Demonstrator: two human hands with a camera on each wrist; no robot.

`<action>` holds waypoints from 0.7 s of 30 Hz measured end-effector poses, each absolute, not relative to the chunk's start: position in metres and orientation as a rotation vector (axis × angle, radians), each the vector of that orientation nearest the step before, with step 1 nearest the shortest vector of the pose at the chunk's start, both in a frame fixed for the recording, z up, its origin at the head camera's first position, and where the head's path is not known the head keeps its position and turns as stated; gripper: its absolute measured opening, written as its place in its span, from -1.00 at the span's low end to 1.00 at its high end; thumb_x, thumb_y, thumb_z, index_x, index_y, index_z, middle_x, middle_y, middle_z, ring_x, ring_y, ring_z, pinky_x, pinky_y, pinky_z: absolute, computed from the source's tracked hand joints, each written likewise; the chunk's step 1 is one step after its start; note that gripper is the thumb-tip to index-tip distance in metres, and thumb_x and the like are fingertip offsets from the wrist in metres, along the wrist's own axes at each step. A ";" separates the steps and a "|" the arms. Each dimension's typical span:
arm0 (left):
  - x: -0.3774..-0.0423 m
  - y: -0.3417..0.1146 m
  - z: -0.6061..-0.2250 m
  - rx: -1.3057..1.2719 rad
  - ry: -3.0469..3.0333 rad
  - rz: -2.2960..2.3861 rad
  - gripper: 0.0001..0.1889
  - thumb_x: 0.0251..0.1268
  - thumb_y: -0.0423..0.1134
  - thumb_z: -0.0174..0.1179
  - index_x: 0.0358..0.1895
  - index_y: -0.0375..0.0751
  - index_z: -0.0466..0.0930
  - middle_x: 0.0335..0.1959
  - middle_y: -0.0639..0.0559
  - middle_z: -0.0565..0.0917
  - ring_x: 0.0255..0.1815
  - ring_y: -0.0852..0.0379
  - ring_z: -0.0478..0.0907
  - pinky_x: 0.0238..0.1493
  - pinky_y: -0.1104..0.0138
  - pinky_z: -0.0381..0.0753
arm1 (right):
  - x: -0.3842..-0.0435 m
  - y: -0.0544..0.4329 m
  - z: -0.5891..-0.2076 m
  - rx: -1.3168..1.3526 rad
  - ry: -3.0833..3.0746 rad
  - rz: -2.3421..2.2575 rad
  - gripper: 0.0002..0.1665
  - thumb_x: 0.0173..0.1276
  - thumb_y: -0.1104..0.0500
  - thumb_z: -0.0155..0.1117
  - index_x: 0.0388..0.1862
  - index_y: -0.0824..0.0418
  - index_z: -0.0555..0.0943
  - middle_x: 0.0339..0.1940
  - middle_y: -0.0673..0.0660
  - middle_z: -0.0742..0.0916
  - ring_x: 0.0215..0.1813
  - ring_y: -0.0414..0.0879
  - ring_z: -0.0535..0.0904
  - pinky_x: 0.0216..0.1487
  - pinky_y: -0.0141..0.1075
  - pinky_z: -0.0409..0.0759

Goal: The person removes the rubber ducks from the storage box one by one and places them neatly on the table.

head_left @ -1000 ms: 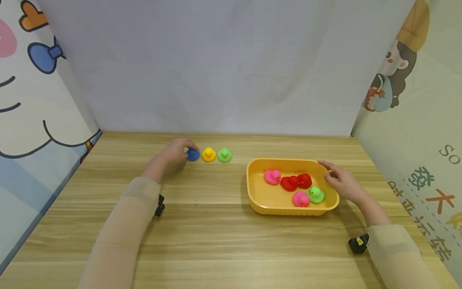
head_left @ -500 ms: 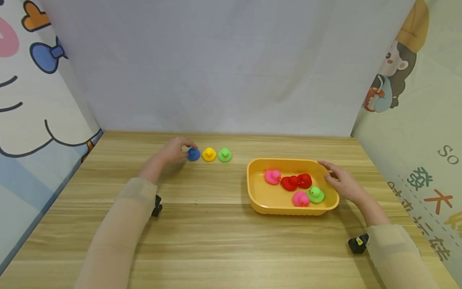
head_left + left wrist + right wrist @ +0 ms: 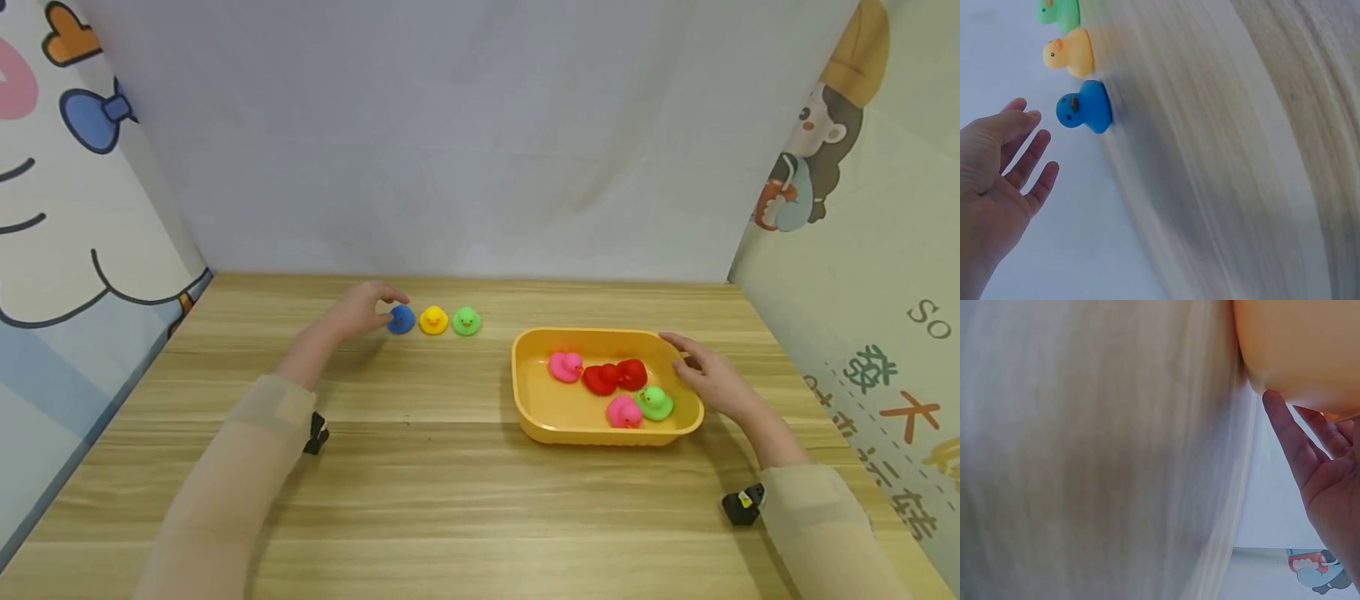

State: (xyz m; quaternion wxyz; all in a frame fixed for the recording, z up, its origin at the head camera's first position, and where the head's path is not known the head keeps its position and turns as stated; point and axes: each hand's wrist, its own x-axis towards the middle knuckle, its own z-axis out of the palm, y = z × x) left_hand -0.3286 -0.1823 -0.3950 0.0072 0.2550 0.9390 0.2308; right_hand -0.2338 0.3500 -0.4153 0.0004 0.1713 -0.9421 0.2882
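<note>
A blue rubber duck [image 3: 402,319] stands at the left end of a row, beside a yellow duck [image 3: 433,320] and a green duck [image 3: 467,321]. My left hand [image 3: 997,162] is just left of the blue duck, its fingers spread and relaxed. A gap shows between fingertips and duck in the left wrist view. On the right, the fingers of my right hand [image 3: 716,383] rest against the end of a yellow plastic basket [image 3: 540,408]. Inside it lie two pink ducks [image 3: 566,367], two red ducks [image 3: 602,379] and another green duck [image 3: 655,403].
The wood-grain table [image 3: 420,500] ends at a pale cloth backdrop [image 3: 465,150] just behind the duck row. Printed cloths hang at both sides. Black wrist cameras [image 3: 742,505] sit below both cuffs.
My left hand has drawn back slightly to the left from the blue duck, which now shows more fully. My right hand and the basket have stayed in place.
</note>
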 end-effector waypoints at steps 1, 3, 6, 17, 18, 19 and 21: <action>-0.328 -0.182 -0.394 0.791 2.938 0.716 -0.65 0.22 -0.46 0.18 0.10 -0.32 0.56 0.10 -0.25 0.56 0.12 -0.19 0.45 0.17 -0.02 0.43 | -0.234 0.350 -0.415 0.538 -2.959 0.906 -0.45 0.49 0.20 -0.08 0.41 0.30 0.22 0.29 0.48 0.41 0.04 0.36 0.53 0.03 0.17 0.49; -0.325 -0.180 -0.392 0.791 2.948 0.697 -0.65 0.23 -0.45 0.18 0.10 -0.33 0.55 0.10 -0.25 0.56 0.12 -0.20 0.45 0.16 -0.02 0.43 | -0.233 0.349 -0.415 0.536 -2.964 0.912 -0.45 0.50 0.19 -0.09 0.42 0.30 0.22 0.30 0.48 0.40 0.05 0.37 0.52 0.04 0.18 0.48; -0.322 -0.176 -0.387 0.805 2.966 0.673 -0.66 0.23 -0.42 0.19 0.10 -0.35 0.55 0.09 -0.26 0.56 0.12 -0.21 0.45 0.16 -0.01 0.44 | -0.231 0.348 -0.413 0.526 -2.971 0.932 -0.45 0.50 0.20 -0.09 0.42 0.31 0.20 0.31 0.49 0.38 0.08 0.40 0.50 0.06 0.21 0.47; -0.304 -0.165 -0.370 0.735 2.969 0.674 -0.61 0.27 -0.31 0.19 0.16 -0.33 0.50 0.14 -0.26 0.53 0.17 -0.21 0.42 0.19 -0.01 0.42 | -0.232 0.349 -0.412 0.501 -2.984 0.920 -0.45 0.50 0.22 -0.09 0.43 0.30 0.20 0.32 0.49 0.37 0.10 0.43 0.47 0.09 0.24 0.43; -0.303 -0.165 -0.368 0.731 2.968 0.682 -0.60 0.27 -0.31 0.19 0.17 -0.34 0.50 0.15 -0.26 0.53 0.18 -0.21 0.42 0.19 -0.01 0.41 | -0.232 0.349 -0.413 0.502 -2.985 0.919 -0.45 0.50 0.21 -0.09 0.43 0.30 0.20 0.32 0.49 0.37 0.10 0.43 0.47 0.09 0.24 0.44; -0.301 -0.165 -0.367 0.724 2.967 0.693 -0.60 0.27 -0.31 0.20 0.17 -0.34 0.50 0.16 -0.26 0.53 0.19 -0.21 0.41 0.20 -0.02 0.41 | -0.232 0.349 -0.413 0.502 -2.986 0.915 -0.45 0.50 0.20 -0.09 0.43 0.30 0.20 0.31 0.49 0.38 0.10 0.42 0.48 0.09 0.23 0.44; -0.298 -0.164 -0.365 0.715 2.972 0.708 -0.59 0.26 -0.29 0.20 0.17 -0.34 0.49 0.16 -0.26 0.53 0.20 -0.22 0.41 0.22 -0.02 0.40 | -0.232 0.348 -0.413 0.505 -2.990 0.917 -0.45 0.51 0.20 -0.10 0.43 0.29 0.19 0.31 0.49 0.38 0.09 0.41 0.48 0.07 0.23 0.45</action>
